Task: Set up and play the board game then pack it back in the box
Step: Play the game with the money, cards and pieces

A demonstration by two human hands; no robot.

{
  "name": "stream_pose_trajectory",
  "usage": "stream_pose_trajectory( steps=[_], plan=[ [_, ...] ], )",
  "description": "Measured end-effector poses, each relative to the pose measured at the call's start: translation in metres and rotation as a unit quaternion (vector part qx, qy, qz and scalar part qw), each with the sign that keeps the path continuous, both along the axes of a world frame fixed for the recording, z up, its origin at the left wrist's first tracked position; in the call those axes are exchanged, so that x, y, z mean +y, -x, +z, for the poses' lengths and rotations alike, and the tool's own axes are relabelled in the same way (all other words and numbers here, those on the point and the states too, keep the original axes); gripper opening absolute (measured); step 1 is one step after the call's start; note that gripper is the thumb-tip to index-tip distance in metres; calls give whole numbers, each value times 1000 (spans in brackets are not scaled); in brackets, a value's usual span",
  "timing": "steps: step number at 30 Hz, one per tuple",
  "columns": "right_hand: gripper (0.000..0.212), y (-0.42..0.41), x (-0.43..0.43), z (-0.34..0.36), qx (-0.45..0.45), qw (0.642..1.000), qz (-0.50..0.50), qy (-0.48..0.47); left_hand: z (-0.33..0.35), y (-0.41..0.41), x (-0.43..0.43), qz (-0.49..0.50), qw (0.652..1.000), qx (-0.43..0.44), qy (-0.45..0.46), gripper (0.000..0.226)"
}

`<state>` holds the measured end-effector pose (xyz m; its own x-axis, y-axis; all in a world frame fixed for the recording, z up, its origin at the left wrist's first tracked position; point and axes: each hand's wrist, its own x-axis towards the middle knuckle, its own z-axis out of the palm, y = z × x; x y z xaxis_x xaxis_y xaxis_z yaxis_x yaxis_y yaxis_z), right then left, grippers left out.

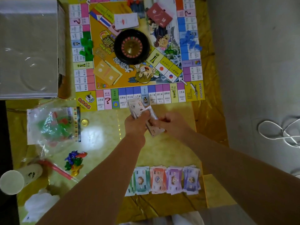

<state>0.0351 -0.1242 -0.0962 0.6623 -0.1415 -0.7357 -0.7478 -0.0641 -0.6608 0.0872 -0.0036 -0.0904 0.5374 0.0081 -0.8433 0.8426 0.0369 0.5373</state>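
Observation:
The game board (100,101) lies open on the table, with a black roulette wheel (131,46) at its middle. My left hand (135,123) grips a fanned stack of play money (138,105) just below the board's near edge. My right hand (170,123) pinches a few notes (154,129) beside it, and the two hands touch. Several sorted money piles (165,180) lie in a row near me. Card decks sit on the board: white (126,21), red (159,14) and orange (106,73). A white die (142,69) lies on the board.
The grey game box (29,47) stands at the left. A clear bag of pieces (53,125), a gold coin (84,122), loose coloured tokens (74,161), a red pen (56,168) and a paper cup (16,180) lie on the table's left. Green (86,46) and blue (190,40) houses sit on the board.

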Motion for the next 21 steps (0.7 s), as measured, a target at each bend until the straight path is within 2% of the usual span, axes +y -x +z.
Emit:
stream_pose_trajectory(
  steps=[3, 4, 8, 12, 17, 21],
  plan=[
    [38, -1, -20, 0, -17, 999, -31, 12, 3, -5, -23, 8, 1000, 9, 6, 17],
    [36, -2, -27, 0, -19, 999, -43, 15, 3, -6, -28, 12, 1000, 16, 12, 14],
    [25, -4, -57, 1, -5, 999, -47, 8, 4, -9, -58, -12, 999, 28, 10, 24],
    [11, -9, -86, -1, 23, 997, -65, 46, 3, -20, -85, -30, 999, 17, -19, 14],
    [23, -43, -136, -15, -5, 979, -162, 123, -6, -46, -108, -49, 999, -7, 9, 21],
    [26, -76, -164, -28, -11, 971, -175, 164, -15, -68, -124, -75, 997, -7, 36, 14]
  ],
)
